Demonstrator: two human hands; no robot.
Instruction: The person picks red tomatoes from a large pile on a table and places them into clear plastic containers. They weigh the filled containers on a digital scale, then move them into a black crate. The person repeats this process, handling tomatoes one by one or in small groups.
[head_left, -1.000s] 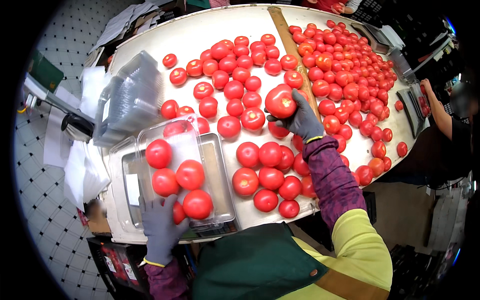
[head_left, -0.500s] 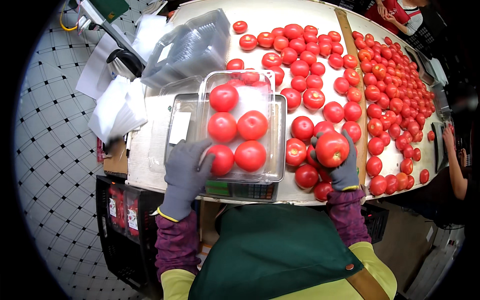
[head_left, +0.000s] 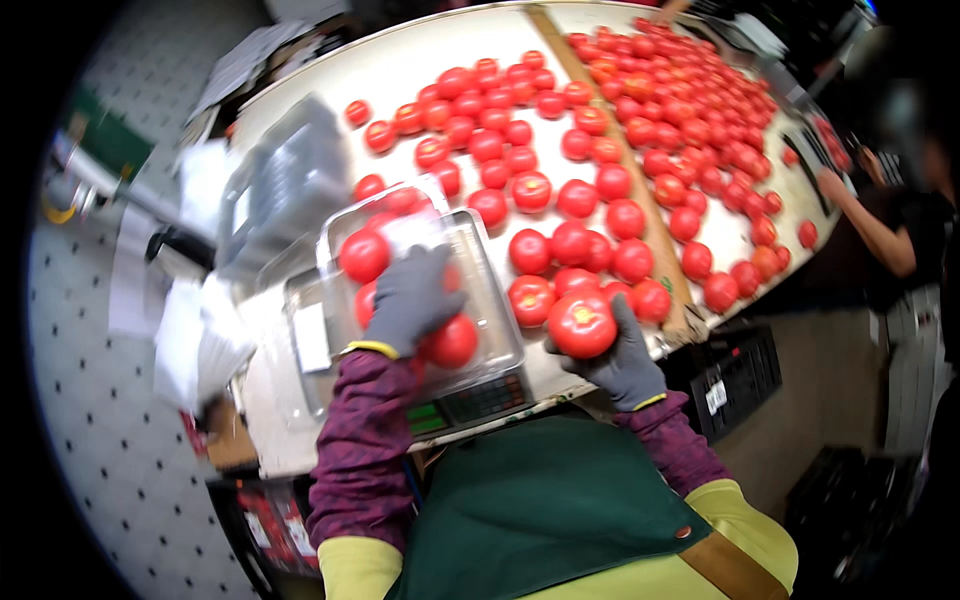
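Observation:
My right hand (head_left: 628, 368), in a grey glove, holds a large red tomato (head_left: 582, 323) above the table's front edge, beside loose tomatoes. My gloved left hand (head_left: 412, 295) reaches into a clear plastic punnet (head_left: 335, 222) and lies over the tomatoes in it. Its fingers are blurred and partly hidden, so whether they grip one is unclear. Several tomatoes show around that hand, among them one at the upper left (head_left: 364, 256) and one at the near right (head_left: 452, 342). Under the punnet sits the metal pan (head_left: 500, 318) of a scale with a keypad (head_left: 487, 398).
Stacked clear punnets (head_left: 285, 185) stand at the left, with white papers (head_left: 200, 325) beside the table. Loose tomatoes (head_left: 487, 145) cover the middle; a wooden divider (head_left: 635, 150) separates them from a larger pile (head_left: 690, 120). Another person's arm (head_left: 870, 225) reaches in at the right.
My left hand has gone from the punnet's near left side to over its tomatoes. My right hand still holds its tomato. The whole view has shifted and turned.

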